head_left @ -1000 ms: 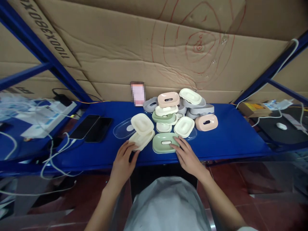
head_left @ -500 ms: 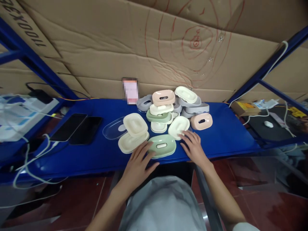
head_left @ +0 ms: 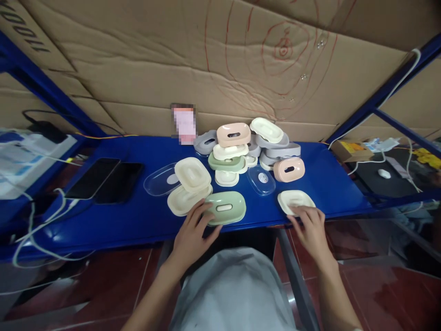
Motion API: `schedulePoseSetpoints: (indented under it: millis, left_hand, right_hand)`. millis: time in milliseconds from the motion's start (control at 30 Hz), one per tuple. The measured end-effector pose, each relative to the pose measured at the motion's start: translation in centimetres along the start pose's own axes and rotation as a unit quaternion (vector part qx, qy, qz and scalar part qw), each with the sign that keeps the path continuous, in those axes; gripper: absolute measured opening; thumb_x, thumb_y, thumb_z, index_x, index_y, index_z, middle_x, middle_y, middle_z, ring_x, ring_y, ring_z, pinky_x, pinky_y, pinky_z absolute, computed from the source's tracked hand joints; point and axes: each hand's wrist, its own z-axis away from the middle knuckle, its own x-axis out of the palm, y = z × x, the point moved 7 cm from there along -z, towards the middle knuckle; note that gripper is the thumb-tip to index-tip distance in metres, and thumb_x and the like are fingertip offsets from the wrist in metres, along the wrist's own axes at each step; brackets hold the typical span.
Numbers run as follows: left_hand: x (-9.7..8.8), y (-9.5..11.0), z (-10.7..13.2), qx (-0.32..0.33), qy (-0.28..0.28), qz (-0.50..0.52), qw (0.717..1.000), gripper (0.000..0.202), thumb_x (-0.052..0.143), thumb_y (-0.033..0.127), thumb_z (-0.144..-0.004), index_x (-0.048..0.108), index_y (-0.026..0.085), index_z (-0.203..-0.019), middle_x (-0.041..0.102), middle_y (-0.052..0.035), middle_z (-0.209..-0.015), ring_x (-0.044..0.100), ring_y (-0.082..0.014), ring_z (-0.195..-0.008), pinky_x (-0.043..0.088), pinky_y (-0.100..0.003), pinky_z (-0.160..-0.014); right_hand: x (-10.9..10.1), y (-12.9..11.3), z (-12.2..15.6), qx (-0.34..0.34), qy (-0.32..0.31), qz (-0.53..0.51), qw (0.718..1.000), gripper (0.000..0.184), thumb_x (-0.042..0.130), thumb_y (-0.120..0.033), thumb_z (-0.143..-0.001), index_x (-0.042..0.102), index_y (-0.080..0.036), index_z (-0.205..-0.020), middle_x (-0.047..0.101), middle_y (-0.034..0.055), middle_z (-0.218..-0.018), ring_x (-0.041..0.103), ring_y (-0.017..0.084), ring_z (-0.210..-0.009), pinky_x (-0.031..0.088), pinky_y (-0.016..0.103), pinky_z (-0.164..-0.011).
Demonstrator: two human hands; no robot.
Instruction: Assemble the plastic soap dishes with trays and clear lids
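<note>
Near the table's front edge lies a green soap dish (head_left: 231,202) with a pale oval piece in its slot. My left hand (head_left: 191,232) grips its left end, fingers on the rim and thumb at the near side. Off to the right, a cream soap dish (head_left: 292,197) is pinched at its near edge by my right hand (head_left: 312,230), whose fingers cover part of it. Two cream dishes (head_left: 193,174) overlap just beyond my left hand. Between the pile and my right hand lies a clear lid (head_left: 261,180) with a round label.
Behind, stacked dishes include a pink one (head_left: 234,134), a grey one (head_left: 206,142) and a cream one (head_left: 267,130). A pink dish (head_left: 290,169) sits at right. Another clear lid (head_left: 158,179) and dark phones (head_left: 119,181) lie left. A cardboard wall (head_left: 155,69) stands behind.
My right hand has carried the cream dish rightward from beside the pile, uncovering the clear lid. My left hand stays at the green dish's left end.
</note>
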Motion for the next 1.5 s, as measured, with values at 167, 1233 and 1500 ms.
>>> schedulePoseSetpoints:
  millis: [167,1233,1500]
  left_hand:
    - [0.1,0.2,0.0,0.008,0.001,-0.006,1.000,0.016,0.069,0.024,-0.100,0.062,0.023,-0.114,0.065,-0.0111,-0.138,0.052,-0.0321,-0.148,0.052,-0.051,-0.118]
    - [0.8,-2.7,0.9,-0.113,-0.058,0.134,0.983,0.058,0.078,0.041,-0.094,0.053,0.031,-0.145,0.052,-0.0097,-0.163,0.053,-0.0290,-0.150,0.053,-0.048,-0.117]
    - [1.2,-2.1,0.8,-0.120,-0.071,0.097,0.985,0.064,0.072,0.043,-0.099,0.044,0.035,-0.156,0.046,-0.0083,-0.168,0.050,-0.0290,-0.152,0.056,-0.046,-0.114]
  right_hand:
    - [1.8,1.8,-1.2,0.010,-0.016,0.019,1.000,0.041,0.043,-0.024,-0.112,0.054,-0.024,-0.152,0.068,0.0140,-0.143,0.062,0.030,-0.136,0.036,0.058,-0.120]
    - [5.5,-15.1,-6.0,-0.268,-0.101,-0.195,0.938,0.046,0.061,-0.027,-0.108,0.056,-0.026,-0.153,0.057,0.0106,-0.158,0.032,0.030,-0.162,0.029,0.066,-0.131]
    - [5.8,-13.8,-6.4,-0.220,-0.113,-0.245,0.937,0.057,0.062,-0.027,-0.107,0.047,-0.032,-0.161,0.046,0.0101,-0.168,0.028,0.032,-0.163,0.029,0.069,-0.129]
